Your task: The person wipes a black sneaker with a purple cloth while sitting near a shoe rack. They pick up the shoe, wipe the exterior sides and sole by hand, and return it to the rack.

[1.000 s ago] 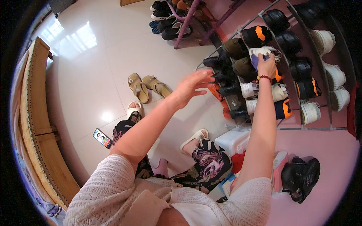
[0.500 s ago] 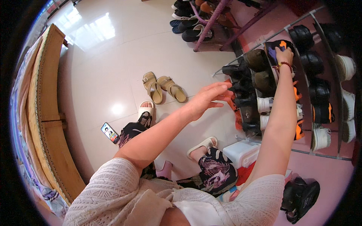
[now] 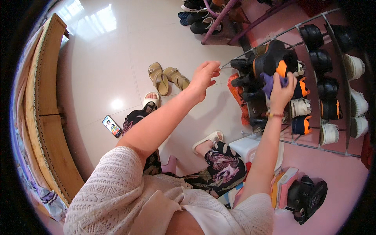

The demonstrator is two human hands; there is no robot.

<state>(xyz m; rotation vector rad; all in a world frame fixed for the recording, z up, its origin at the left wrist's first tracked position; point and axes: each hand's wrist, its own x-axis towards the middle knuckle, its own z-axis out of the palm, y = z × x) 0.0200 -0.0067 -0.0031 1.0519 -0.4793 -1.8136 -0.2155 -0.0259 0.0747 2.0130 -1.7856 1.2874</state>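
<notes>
Through the head view I'm seeing the right hand [image 3: 282,91] pinching the shoe [image 3: 274,56] by its heel, a purple cloth [image 3: 268,83] bunching beneath the fingers. The shoe is showing black with an orange heel patch, before the rack [image 3: 297,27] at right. The left hand [image 3: 204,80] is hovering, loosely spread, above the floor [image 3: 117,58].

I see sandals [image 3: 159,79] at eleven o'clock and a phone [image 3: 112,126] at nine, both on the floor [image 3: 98,58], with a wooden frame [image 3: 51,94] farther out at nine. At four I have a white box [image 3: 244,147], a black bag [image 3: 307,199] beyond.
</notes>
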